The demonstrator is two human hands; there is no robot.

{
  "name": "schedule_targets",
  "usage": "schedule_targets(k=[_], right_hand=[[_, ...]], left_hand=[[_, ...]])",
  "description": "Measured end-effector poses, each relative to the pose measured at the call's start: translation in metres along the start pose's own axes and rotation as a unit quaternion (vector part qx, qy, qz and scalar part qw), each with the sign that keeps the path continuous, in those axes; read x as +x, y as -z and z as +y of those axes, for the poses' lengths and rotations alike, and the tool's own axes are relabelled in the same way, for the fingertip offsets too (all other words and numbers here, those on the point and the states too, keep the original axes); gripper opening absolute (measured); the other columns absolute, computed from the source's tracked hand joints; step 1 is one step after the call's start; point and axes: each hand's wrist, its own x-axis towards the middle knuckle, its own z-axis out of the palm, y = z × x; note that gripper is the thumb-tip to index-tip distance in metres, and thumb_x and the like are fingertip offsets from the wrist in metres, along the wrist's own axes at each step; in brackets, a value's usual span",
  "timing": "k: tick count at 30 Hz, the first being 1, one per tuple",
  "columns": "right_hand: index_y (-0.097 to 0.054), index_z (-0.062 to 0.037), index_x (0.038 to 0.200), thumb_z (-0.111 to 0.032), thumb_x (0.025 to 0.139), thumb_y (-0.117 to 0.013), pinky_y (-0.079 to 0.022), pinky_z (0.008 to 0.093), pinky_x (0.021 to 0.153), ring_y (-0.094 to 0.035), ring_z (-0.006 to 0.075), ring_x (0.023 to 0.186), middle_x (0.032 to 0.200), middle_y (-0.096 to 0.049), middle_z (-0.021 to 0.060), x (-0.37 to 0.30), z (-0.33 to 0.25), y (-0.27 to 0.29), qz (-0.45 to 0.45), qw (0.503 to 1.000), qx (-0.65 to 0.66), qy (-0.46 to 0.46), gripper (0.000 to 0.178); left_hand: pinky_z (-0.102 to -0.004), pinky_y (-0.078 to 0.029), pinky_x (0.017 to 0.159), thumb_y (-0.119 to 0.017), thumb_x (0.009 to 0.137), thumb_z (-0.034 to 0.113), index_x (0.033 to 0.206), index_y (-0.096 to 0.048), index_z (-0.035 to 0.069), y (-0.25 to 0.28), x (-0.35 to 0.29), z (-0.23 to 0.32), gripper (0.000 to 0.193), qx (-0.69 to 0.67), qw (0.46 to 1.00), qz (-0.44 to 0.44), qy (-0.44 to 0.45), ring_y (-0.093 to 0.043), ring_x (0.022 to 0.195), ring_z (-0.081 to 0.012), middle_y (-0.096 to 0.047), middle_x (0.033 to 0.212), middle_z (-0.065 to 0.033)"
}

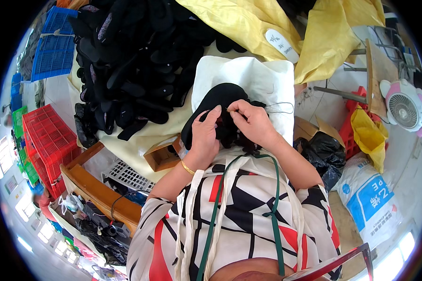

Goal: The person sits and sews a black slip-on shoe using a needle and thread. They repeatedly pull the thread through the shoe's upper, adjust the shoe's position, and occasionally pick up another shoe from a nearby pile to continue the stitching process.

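A black shoe (224, 95) with a dark sole lies over a white cloth (267, 72) at my lap. My left hand (204, 133) is closed round its near left side, thumb up along the edge. Just to the right, my right hand (252, 122) pinches thumb and forefinger together at the shoe's edge; what sits between the fingertips is too small to tell. A thin dark thread (280, 108) loops over the cloth to the right of that hand. Bunched black fabric hangs beneath both hands and is partly hidden by them.
A large heap of black shoes (140, 65) covers the table at the far left. Yellow sacks (239, 23) lie at the back. On the right stand a pink and white fan (404, 111) and a black plastic bag (324, 157). Red crates (49, 140) and an open wooden drawer (103, 187) are on the left.
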Motion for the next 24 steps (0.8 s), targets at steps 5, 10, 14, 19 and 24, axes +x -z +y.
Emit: schedule_targets(k=[5, 10, 14, 19, 24], right_hand=[[-0.061, -0.0061, 0.103, -0.011, 0.092, -0.060, -0.051, 0.0369, 0.059, -0.064, 0.0297, 0.062, 0.074, -0.065, 0.0136, -0.002, 0.006, -0.002, 0.007, 1.000, -0.004, 0.017, 0.013], [-0.062, -0.0064, 0.105, -0.010, 0.092, -0.060, -0.051, 0.0370, 0.060, -0.065, 0.0298, 0.063, 0.076, -0.065, 0.0133, -0.003, 0.007, -0.003, 0.014, 0.999, -0.004, 0.032, 0.014], [-0.057, -0.0045, 0.103, -0.008, 0.092, -0.059, -0.051, 0.0394, 0.061, -0.066, 0.0330, 0.067, 0.077, -0.065, 0.0156, -0.002, 0.008, -0.008, 0.027, 0.999, -0.008, 0.030, 0.012], [-0.051, -0.0033, 0.102, -0.008, 0.093, -0.056, -0.052, 0.0441, 0.066, -0.066, 0.0391, 0.074, 0.079, -0.065, 0.0189, 0.009, -0.007, -0.010, -0.002, 0.996, 0.044, -0.074, 0.011], [-0.057, -0.0058, 0.099, -0.012, 0.092, -0.061, -0.052, 0.0401, 0.065, -0.064, 0.0343, 0.071, 0.082, -0.064, 0.0129, 0.022, -0.008, 0.006, 0.029, 0.987, -0.153, 0.049, 0.010]], left_hand=[[-0.0244, -0.042, 0.066, -0.074, 0.088, 0.016, 0.080, -0.065, 0.010, 0.001, 0.005, -0.001, 0.013, -0.007, 1.000, 0.006, 0.001, -0.052, 0.071, -0.0082, -0.060, 0.077, 0.0018], [-0.0252, -0.042, 0.066, -0.074, 0.087, 0.015, 0.081, -0.066, 0.009, 0.000, 0.005, 0.003, 0.012, 0.009, 1.000, 0.017, 0.011, -0.052, 0.071, -0.0084, -0.060, 0.076, 0.0015], [-0.0243, -0.044, 0.066, -0.073, 0.089, 0.016, 0.082, -0.066, 0.009, 0.002, 0.007, 0.000, 0.012, 0.014, 1.000, 0.007, 0.011, -0.054, 0.070, -0.0080, -0.061, 0.077, 0.0014], [-0.0236, -0.049, 0.069, -0.069, 0.093, 0.011, 0.093, -0.068, 0.005, 0.005, 0.006, -0.014, 0.006, -0.013, 0.998, -0.060, -0.011, -0.063, 0.075, -0.0091, -0.069, 0.088, -0.0018], [-0.0232, -0.052, 0.075, -0.068, 0.095, 0.013, 0.104, -0.066, 0.003, 0.010, 0.004, -0.018, 0.014, 0.007, 0.997, -0.078, 0.001, -0.065, 0.083, -0.0091, -0.069, 0.095, -0.0034]])
